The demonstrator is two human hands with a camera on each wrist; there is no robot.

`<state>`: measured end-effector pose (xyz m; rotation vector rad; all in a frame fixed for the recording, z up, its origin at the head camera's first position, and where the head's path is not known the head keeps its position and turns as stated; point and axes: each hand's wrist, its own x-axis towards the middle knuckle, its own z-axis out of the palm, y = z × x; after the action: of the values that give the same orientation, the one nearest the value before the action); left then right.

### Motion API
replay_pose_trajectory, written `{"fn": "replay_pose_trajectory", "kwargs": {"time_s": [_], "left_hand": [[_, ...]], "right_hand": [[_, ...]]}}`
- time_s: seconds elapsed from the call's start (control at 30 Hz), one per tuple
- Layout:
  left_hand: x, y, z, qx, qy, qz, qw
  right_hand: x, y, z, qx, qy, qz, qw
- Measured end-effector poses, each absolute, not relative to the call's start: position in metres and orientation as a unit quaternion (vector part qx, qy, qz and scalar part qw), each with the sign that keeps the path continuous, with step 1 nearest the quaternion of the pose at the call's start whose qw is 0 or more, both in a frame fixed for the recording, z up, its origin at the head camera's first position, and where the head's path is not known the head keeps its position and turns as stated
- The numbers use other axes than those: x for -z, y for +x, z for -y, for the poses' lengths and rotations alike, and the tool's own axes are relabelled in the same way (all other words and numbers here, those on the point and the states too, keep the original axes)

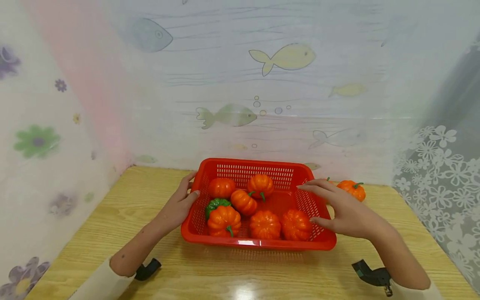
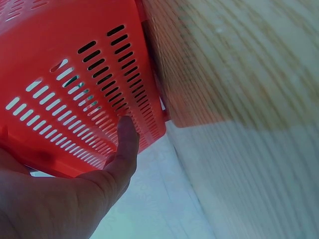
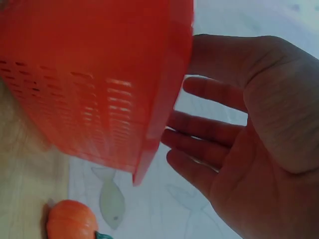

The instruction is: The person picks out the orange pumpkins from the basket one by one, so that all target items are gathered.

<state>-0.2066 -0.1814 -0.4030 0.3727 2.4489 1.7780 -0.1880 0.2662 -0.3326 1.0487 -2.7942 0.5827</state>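
A red plastic basket (image 1: pixel 258 246) with slotted walls sits on the table, and several orange toy pumpkins (image 1: pixel 265 225) and a green one (image 1: pixel 216 205) lie inside it. My left hand (image 1: pixel 178 206) grips the basket's left side. Its thumb is at the rim, and a finger (image 2: pixel 128 137) lies along the outside of the slotted wall. At the right rim is my right hand (image 1: pixel 346 210), its fingers spread and loosely bent over the edge, the thumb near the front right pumpkin (image 1: pixel 296 225). In the right wrist view the palm (image 3: pixel 264 149) stands away from the basket wall.
Outside the basket, behind my right hand, an orange pumpkin (image 1: pixel 351 190) lies on the wooden table (image 1: pixel 210 277); part of another shows beside it. A wall covering (image 1: pixel 225 79) with printed fish rises behind the table. Black wrist mounts (image 1: pixel 373 275) hang under both forearms.
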Motion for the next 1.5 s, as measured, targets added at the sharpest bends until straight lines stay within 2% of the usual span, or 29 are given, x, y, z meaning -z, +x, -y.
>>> {"fn": "replay_pose_trajectory", "kwargs": {"time_s": [0.43, 1.5], "left_hand": [[0.401, -0.206, 0.181, -0.582, 0.126, -0.803, 0.041], [0.404, -0.208, 0.182, -0.584, 0.132, -0.8, 0.041]], "right_hand": [[0.346, -0.189, -0.252, -0.158, 0.378, 0.912, -0.027], [0.355, -0.194, -0.239, -0.103, 0.364, 0.924, -0.057]]}}
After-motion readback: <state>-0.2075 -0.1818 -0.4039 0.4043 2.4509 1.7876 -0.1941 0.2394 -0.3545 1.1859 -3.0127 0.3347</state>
